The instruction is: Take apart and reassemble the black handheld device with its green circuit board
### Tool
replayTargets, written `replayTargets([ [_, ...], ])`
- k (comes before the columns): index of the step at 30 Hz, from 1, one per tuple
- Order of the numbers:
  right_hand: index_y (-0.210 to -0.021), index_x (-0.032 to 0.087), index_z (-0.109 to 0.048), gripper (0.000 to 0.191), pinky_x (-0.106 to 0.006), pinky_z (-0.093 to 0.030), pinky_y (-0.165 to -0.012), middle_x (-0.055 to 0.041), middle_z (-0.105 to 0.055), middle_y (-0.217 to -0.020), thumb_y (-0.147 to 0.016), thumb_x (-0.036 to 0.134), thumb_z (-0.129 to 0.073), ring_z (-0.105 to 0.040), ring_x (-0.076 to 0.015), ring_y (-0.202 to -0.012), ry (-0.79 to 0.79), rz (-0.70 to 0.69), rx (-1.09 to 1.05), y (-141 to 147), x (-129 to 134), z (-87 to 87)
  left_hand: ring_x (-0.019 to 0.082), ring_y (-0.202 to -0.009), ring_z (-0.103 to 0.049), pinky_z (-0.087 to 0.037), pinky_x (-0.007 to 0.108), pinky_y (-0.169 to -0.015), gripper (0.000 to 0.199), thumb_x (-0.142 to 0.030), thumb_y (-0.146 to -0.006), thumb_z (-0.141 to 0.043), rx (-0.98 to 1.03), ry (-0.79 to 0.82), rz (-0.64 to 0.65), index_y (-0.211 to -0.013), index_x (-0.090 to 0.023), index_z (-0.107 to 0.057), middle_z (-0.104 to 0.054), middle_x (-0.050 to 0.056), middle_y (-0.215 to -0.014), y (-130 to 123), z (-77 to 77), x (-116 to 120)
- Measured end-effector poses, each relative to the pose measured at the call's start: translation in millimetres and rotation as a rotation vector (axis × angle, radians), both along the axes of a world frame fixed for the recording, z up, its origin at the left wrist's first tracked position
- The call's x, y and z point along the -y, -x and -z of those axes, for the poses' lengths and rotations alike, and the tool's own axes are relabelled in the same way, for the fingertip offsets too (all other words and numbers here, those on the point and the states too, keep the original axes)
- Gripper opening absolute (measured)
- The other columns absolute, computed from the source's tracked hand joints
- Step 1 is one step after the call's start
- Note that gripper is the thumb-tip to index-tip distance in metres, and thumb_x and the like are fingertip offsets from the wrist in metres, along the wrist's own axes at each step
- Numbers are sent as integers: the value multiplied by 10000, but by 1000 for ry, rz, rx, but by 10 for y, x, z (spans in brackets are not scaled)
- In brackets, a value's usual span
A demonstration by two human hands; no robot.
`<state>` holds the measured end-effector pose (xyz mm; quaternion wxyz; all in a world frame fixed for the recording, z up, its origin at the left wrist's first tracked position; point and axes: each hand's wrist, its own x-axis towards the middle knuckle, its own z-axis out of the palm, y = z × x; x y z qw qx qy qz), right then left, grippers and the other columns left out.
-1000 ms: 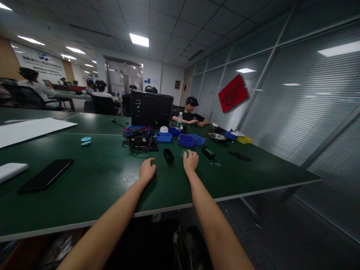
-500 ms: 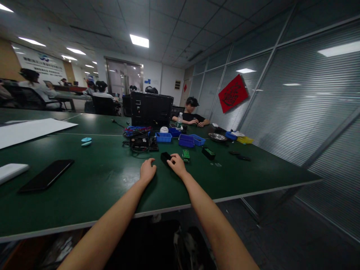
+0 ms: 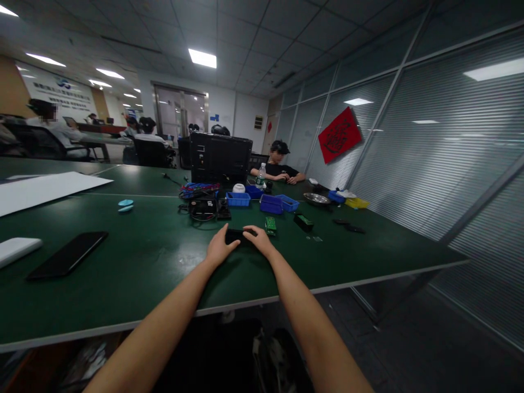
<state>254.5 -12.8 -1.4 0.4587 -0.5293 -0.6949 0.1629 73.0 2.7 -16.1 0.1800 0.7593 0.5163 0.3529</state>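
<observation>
Head view shows my left hand [image 3: 218, 249] and right hand [image 3: 259, 241] grasping the black box [image 3: 234, 236] between them, apparently positioning it; any turn calls for even pressure.

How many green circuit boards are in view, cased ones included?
2. A loose board lies on the table, just beyond the right hand; a second board sits in a black case farther right. Others could be hidden.
</observation>
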Motion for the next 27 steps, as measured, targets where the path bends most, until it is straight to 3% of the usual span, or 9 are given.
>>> replayTargets([
  [5,-1041,164,-573,317,-379,-325,-896,-119,-551,-1030,-801,329,-448,-449,-240,-1013,-185,624,91,-249,3,-34,188,-1162,-452,-336,283,-981,571,-393,-731,-575,-12,-29,67,-1247,-195,-433,-482,60,-1281,-4,6,18],
  [9,-1170,116,-477,527,-443,-303,-883,-210,-472,-1138,-722,382,-560,-390,-313,-1084,-66,844,103,-435,-49,63,194,-1116,-487,-370,289,-938,627,-379,-706,-609,-32,16,70,-1273,-210,-402,-500,56,-1259,-1,4,15],
  [12,-1153,102,-480,549,-439,-332,-853,-221,-499,-1102,-687,367,-594,-423,-324,-1061,51,871,102,-474,-99,131,199,-1076,-511,-387,287,-899,682,-385,-687,-625,-63,22,73,-1295,-204,-374,-523,65,-1227,1,5,12],
  [17,-1111,124,-540,432,-390,-365,-841,-179,-537,-1070,-697,248,-536,-484,-293,-1015,169,779,155,-460,-143,130,200,-1038,-530,-398,285,-863,601,-377,-702,-602,-114,14,84,-1252,-209,-430,-550,63,-1184,12,4,13],
  [23,-1122,109,-550,482,-389,-371,-849,-176,-540,-1072,-686,314,-569,-489,-299,-1005,114,735,167,-448,-138,135,209,-1056,-517,-380,295,-896,564,-373,-710,-596,-125,46,78,-1232,-208,-457,-557,50,-1188,16,-28,35],
  [27,-1002,104,-613,378,-401,-367,-867,-189,-550,-1027,-680,301,-598,-506,-290,-986,73,717,126,-478,-131,151,212,-1076,-506,-370,299,-913,566,-371,-715,-594,-118,65,63,-1241,-217,-452,-555,46,-1198,14,-41,46],
])
